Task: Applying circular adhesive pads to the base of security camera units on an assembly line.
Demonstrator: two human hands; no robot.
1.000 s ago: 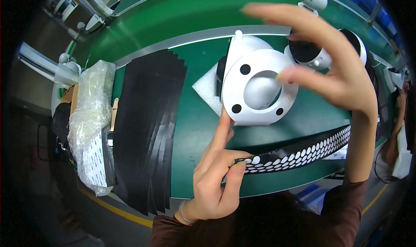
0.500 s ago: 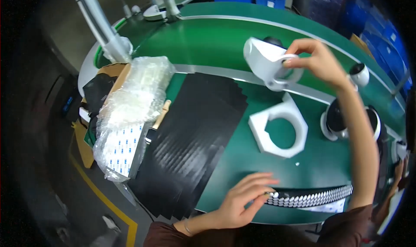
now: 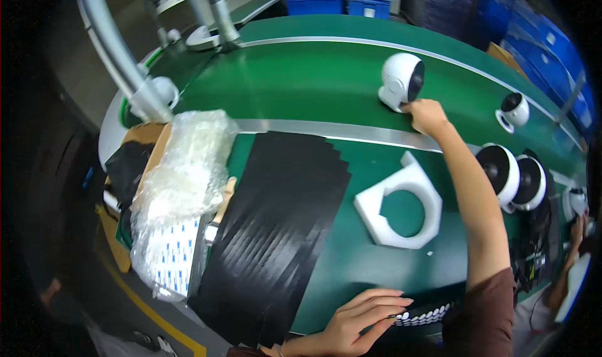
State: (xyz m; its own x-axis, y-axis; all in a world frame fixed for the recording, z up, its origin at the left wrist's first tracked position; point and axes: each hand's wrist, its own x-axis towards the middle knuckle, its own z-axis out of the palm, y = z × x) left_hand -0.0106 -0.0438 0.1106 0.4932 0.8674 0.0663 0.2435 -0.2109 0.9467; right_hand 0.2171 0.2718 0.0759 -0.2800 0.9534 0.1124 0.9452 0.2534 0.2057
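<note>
A white rounded camera (image 3: 396,75) with a black face stands upright on the green belt. My right hand (image 3: 428,115) is at its base, fingers curled against the base's lower right edge; the fingertips are partly hidden. Low in the view, my left hand (image 3: 364,322) has its fingers stretched together, with the thumb and forefinger closed at the end of a black strip with rows of white round pads (image 3: 423,316). My right sleeve covers the strip's other end. Between the hands lies a white foam frame (image 3: 374,222) with a round hole.
Black sheets (image 3: 282,213) lie fanned left of the foam. Beyond them are bubble wrap (image 3: 182,162) and a wooden-handled brush (image 3: 224,200). More white cameras (image 3: 498,169) stand at right, one (image 3: 514,109) on the belt. A metal post (image 3: 113,50) rises at left. Another person's hand (image 3: 577,231) shows far right.
The white camera, tilted in my right hand above the belt's near edge before, now stands upright on the belt. My right hand has moved down to its base. My left hand stays at the strip's end.
</note>
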